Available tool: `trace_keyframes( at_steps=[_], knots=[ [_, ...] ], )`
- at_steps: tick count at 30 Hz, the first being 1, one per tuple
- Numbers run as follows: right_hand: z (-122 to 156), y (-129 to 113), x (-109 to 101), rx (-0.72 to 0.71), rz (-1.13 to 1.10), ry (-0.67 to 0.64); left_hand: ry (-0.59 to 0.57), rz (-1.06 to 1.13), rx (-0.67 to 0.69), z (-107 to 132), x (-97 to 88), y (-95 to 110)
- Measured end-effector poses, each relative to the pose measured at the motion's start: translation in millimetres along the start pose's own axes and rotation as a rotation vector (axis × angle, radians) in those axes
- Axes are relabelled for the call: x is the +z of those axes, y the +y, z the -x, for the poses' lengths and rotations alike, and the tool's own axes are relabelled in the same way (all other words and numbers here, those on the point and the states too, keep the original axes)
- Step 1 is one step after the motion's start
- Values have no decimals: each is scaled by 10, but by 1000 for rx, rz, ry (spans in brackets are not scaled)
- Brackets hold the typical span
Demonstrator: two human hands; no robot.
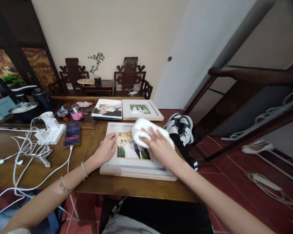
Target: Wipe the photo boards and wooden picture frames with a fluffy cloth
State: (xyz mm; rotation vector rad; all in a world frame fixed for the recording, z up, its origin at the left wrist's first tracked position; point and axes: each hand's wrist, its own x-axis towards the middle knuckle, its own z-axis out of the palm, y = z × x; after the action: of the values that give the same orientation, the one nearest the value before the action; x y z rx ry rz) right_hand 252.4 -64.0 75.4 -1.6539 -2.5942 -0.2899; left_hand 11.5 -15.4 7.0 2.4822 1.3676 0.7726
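Note:
A white picture frame (136,170) with a photo in its middle lies flat on the wooden table (92,183) in front of me. My right hand (158,144) presses a fluffy white cloth (143,126) against the upper right of the frame, covering part of the photo. On the frame's left side rests my left hand (107,148), its fingers lying flat along the border with nothing in them.
Behind lie a second framed photo (155,110) and a photo panel (100,112). Leftward are a charging phone (72,135), a power strip (55,133), tangled white cables and a pink cup (76,113). Sneakers (185,126) show past the table's right edge.

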Motion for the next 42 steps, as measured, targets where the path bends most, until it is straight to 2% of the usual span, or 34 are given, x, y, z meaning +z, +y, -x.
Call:
trace_keyframes(
  at_steps=[3, 5, 7, 9, 13, 16, 19, 24, 27, 30, 34, 37, 39, 42],
  knots=[
    [-352, 210, 194, -33, 74, 17, 6, 1, -2, -3, 10, -17],
    [-376, 230, 279, -72, 68, 3, 17, 9, -6, -1, 16, -22],
    [-219, 161, 313, -120, 19, 12, 27, 18, -12, 4, 23, -18],
    [69, 45, 272, -158, -53, 11, 34, 21, -19, 10, 28, -7],
    [683, -207, -29, -200, -215, -81, 35, 9, -24, 14, 25, 19],
    [840, -346, -212, -210, -317, -180, 20, -18, -20, 11, 5, 31],
    [617, -323, -145, -149, -334, -199, -6, -38, -2, 9, -24, 37],
    [-155, 68, 234, -19, -207, -8, -31, -40, 23, 7, -62, 45],
    [-439, 174, 330, 10, -125, 23, -40, -28, 22, 6, -66, 44],
    [-346, 46, 232, -31, -115, -55, -31, -18, 5, 11, -54, 42],
    [215, -173, -138, -198, -317, -283, -11, -6, -16, 22, -38, 54],
    [513, -189, -349, -209, -445, -407, -19, -5, -23, 25, -47, 72],
    [491, -143, -340, -179, -436, -396, -34, -15, -20, 23, -58, 80],
    [161, -25, -139, -173, -315, -270, -49, -29, -19, 19, -67, 81]
  ],
)
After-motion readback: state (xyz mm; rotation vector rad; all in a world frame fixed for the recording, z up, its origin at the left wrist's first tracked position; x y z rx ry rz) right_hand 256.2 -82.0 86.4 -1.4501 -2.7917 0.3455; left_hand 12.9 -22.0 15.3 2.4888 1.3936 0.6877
